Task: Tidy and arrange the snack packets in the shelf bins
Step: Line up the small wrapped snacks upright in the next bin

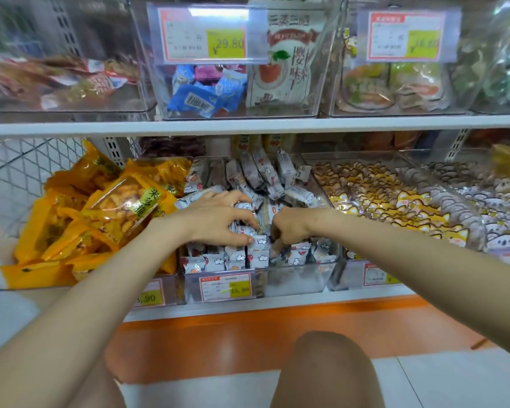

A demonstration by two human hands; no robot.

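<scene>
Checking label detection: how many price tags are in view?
5. Top row: 29.80 tag, 16.80 tag. Bottom row: half-hidden left tag, 15.80 tag, blurred right tag. More may be hidden at the right edge.

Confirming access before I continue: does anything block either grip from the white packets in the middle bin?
Nothing visible. The left grip and right grip both hold white packets inside the middle bin.

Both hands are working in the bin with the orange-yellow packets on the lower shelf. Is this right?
Not quite: the bin is wrong. The head view shows the left hand and the right hand working in the middle bin on the lower shelf, fingers curled among the white packets. The orange-yellow packets lie in the bin to its left.
</scene>
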